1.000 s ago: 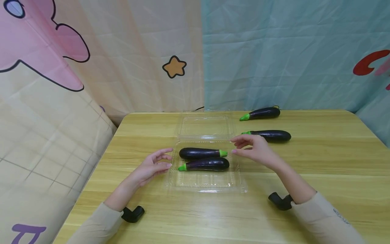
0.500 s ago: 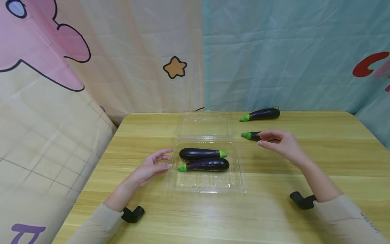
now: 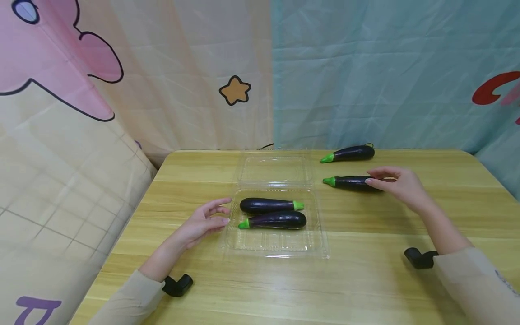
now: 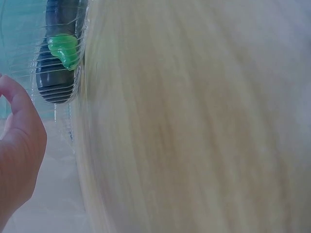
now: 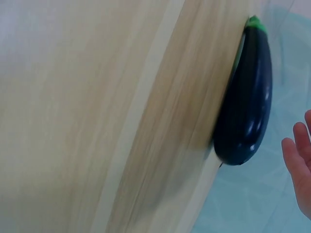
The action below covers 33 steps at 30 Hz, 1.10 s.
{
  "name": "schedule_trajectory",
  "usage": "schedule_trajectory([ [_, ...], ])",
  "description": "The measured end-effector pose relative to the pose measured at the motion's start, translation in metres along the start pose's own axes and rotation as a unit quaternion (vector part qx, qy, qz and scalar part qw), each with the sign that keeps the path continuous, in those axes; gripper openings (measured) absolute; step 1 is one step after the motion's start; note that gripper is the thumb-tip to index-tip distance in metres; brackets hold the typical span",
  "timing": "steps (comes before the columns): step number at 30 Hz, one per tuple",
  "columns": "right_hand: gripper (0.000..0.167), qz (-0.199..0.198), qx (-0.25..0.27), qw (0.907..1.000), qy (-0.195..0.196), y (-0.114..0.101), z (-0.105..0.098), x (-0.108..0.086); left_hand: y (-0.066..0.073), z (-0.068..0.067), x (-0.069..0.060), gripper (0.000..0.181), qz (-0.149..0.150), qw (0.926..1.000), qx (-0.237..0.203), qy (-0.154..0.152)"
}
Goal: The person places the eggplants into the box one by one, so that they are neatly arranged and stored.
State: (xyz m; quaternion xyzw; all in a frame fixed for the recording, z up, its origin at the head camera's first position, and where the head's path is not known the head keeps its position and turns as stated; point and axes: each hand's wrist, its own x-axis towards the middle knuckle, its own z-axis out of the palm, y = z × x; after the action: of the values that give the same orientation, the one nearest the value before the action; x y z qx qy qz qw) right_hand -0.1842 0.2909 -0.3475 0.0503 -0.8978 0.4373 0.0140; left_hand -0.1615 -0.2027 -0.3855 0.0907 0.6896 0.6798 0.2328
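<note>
Beyond the wooden table [image 3: 365, 289] hung a creased fabric backdrop [image 3: 345, 81], peach on one side and blue-green on the other, printed with an orange star [image 3: 235, 90]. Near it lay a glossy dark-purple eggplant with a green stem [image 3: 353, 153] (a thin dark loop showed at its rounded end). A ribbed, clear plastic container [image 3: 268, 243] stood between the left hand [image 3: 203, 221] and the loose eggplants, its transparent lid [image 3: 276, 169] laid back flat. Inside, an upper eggplant [image 3: 266, 206] and a lower eggplant [image 3: 278, 220] lay side by side, stems pointing opposite ways.

The nearer loose eggplant [image 3: 351, 183], smooth, shiny and club-shaped, rested on the pale, streaky grain right of the container, its green stem leftward. The right hand [image 3: 402, 185] hid its thick end from the head view; thumb and fingers were parted, gripping nothing. The left hand's fingers were loosely spread just beside the container's left edge.
</note>
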Motion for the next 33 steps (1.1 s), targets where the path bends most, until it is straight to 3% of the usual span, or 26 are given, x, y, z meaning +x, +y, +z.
schedule_trajectory([
  [21, 0.063, 0.025, -0.072, 0.9948, -0.068, 0.027, -0.009, 0.032, 0.002, 0.001, 0.000, 0.063, -0.007, 1.0000, 0.001, 0.000],
  [33, 0.061, 0.016, -0.052, 0.9938, -0.097, 0.039, -0.005, 0.037, 0.001, -0.001, -0.001, 0.063, 0.000, 1.0000, -0.004, -0.006],
])
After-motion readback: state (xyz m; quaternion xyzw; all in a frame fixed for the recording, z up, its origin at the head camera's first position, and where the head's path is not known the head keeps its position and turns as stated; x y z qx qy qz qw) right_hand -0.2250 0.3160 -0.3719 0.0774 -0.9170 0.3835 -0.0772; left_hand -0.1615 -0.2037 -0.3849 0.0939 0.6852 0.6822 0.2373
